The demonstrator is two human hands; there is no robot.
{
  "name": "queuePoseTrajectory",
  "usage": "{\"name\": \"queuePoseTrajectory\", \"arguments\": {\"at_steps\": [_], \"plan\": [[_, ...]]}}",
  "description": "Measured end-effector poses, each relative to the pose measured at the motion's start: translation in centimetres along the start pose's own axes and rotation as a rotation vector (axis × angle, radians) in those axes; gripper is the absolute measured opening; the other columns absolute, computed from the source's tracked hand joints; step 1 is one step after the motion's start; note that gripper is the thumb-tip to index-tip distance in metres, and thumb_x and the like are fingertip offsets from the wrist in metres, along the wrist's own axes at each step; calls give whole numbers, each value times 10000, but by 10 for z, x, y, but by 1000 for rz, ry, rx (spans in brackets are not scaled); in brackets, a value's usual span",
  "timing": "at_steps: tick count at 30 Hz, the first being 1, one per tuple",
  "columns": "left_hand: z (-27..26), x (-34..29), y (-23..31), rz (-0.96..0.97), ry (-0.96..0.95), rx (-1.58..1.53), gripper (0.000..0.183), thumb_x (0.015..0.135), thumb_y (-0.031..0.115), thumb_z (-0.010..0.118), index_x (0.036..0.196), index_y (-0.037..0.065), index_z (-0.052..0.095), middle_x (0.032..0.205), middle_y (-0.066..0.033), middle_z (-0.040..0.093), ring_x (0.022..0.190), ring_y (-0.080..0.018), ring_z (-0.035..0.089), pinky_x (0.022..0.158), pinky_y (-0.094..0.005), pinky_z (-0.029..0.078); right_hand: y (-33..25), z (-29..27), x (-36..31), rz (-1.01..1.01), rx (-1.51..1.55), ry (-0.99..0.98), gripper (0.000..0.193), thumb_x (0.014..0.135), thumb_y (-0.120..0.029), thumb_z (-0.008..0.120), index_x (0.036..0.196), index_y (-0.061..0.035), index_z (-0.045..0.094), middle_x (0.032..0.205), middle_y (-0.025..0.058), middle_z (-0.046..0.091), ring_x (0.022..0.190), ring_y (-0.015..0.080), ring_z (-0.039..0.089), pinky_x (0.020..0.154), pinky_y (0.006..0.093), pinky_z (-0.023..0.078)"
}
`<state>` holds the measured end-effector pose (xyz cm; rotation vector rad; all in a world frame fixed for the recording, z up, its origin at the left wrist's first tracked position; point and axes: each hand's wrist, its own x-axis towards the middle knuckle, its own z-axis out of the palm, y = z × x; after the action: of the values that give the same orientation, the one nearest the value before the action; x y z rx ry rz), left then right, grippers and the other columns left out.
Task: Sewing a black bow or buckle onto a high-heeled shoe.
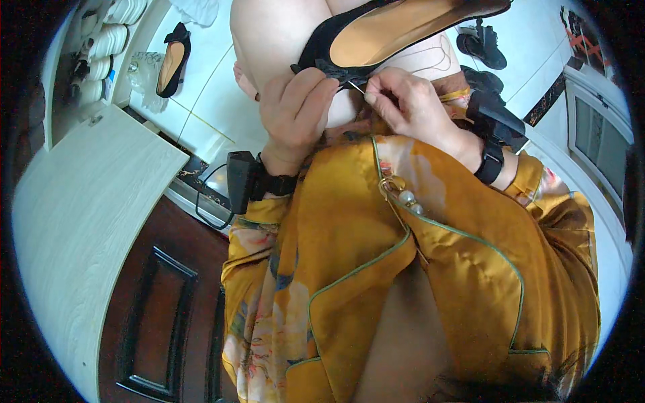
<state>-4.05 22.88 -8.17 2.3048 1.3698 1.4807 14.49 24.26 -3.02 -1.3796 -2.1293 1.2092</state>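
A black flat shoe [396, 32] with a tan insole lies across my bare knees, its toe toward my left hand [294, 111]. The fingers of that hand are closed on the black bow [328, 70] at the toe. My right hand [411, 104] is closed in a pinch on a thin needle [355, 86], whose other end reaches the bow. A loose dark thread [438, 64] curves over my right leg beside the shoe. Whether the needle's tip is inside the fabric is hidden by the fingers and the bow.
The matching black shoe [173, 66] stands on the white tiled floor at the far left, beside a clear plastic bag [146, 77]. An open cabinet with stacked shoes [104, 43] and its pale door [101, 188] border the left. Dark shoes [482, 46] sit at the right.
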Motion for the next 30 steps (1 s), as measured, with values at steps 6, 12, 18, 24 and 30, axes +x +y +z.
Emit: {"name": "queuePoseTrajectory", "arguments": {"at_steps": [6,12,18,24,30], "plan": [[1,-3,-4,-2,1,-24,213,586,29,682,788,65,626,824,-37,586,644,-221,518,557,-312,422,1,9,2,-11,21,98,46,784,-34,565,796,-1,535,687,119,521,613,239,541,577,310,437],[1,-1,-1,5,4,-43,194,591,15,677,772,61,627,814,-43,584,640,-221,521,558,-312,429,1,9,2,13,2,99,50,780,-37,571,789,1,539,673,119,517,607,239,542,569,313,433],[1,-2,1,28,16,-45,183,593,7,667,766,53,628,811,-44,582,646,-222,523,569,-311,435,-3,9,5,39,14,103,50,785,-37,568,792,6,543,670,128,526,599,254,541,565,320,431],[4,-5,1,57,16,-13,196,596,14,653,787,56,638,825,-37,584,668,-219,524,583,-312,438,-2,12,9,-8,-23,161,93,771,-79,560,743,8,542,699,197,563,658,373,566,582,419,458],[3,-6,2,91,7,51,183,614,36,638,792,76,642,831,-14,584,674,-203,516,588,-298,428,0,1,7,0,-75,98,131,762,-117,610,740,4,565,696,183,570,635,346,575,563,399,462]]}}
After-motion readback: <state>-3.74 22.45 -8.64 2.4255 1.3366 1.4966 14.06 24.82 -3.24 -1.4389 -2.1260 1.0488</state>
